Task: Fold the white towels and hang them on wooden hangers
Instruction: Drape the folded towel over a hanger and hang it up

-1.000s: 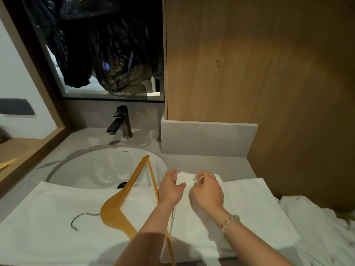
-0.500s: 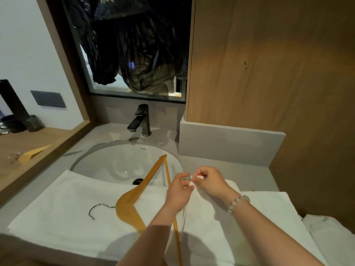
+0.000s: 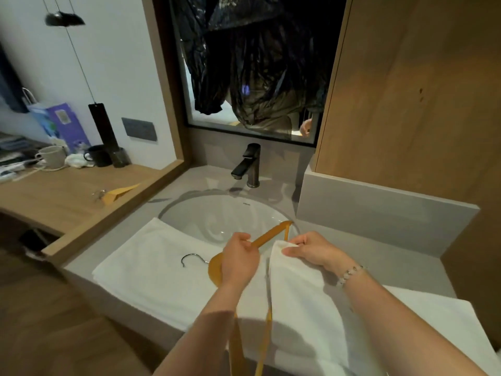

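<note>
Towel, folded narrow, lies on the desk before the sink, beside the wooden hanger, its corner now lifted in the right hand's pinch. The left hand, which worked at that corner a second ago, has shifted to grip the hanger's arm, so draping over the bar looks next.

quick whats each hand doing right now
left hand: closed, fingers curled round the wooden hanger
right hand: closed, pinching the top edge of the white towel
</note>
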Available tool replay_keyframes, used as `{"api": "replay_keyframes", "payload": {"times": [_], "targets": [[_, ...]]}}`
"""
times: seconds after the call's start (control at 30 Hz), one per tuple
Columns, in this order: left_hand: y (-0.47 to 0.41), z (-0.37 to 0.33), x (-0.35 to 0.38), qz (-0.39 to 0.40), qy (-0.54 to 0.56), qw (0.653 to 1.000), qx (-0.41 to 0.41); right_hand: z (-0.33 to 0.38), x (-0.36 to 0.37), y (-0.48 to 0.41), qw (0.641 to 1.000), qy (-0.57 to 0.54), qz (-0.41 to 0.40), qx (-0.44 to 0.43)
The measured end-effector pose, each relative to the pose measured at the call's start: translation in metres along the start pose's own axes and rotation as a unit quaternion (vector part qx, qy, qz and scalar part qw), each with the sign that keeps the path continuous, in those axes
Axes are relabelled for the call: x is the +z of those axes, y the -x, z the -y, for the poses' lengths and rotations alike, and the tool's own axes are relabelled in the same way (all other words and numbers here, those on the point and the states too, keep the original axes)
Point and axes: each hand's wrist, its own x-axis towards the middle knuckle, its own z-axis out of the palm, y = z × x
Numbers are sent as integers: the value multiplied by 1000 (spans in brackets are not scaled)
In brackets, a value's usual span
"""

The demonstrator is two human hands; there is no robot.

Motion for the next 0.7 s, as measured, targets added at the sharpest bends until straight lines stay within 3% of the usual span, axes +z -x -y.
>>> {"api": "replay_keyframes", "payload": {"times": [0.07,0.1,0.13,0.2,0.27,0.4,0.53,0.63,0.7], "targets": [[-9,20,-35,-143,-49,988,-33,9,12,-7,1000,16,13,-8],[-10,30,-47,-174,-50,981,-66,13,17,-10,1000,23,15,-7],[-8,37,-56,-163,-52,980,-102,16,23,-14,1000,26,16,-6],[1,50,-57,-50,-118,981,-146,19,36,-19,1000,12,17,11],[7,59,-53,36,-187,971,-145,23,48,-23,1000,-18,6,23],[5,49,-56,93,-225,962,-123,46,64,-25,1000,-19,-7,6],[0,44,-61,133,-243,951,-140,61,82,-28,997,49,53,-19],[-7,46,-64,152,-136,966,-160,53,89,-28,995,81,51,12],[-7,43,-64,129,-13,982,-139,54,91,-23,998,8,57,39]]}}
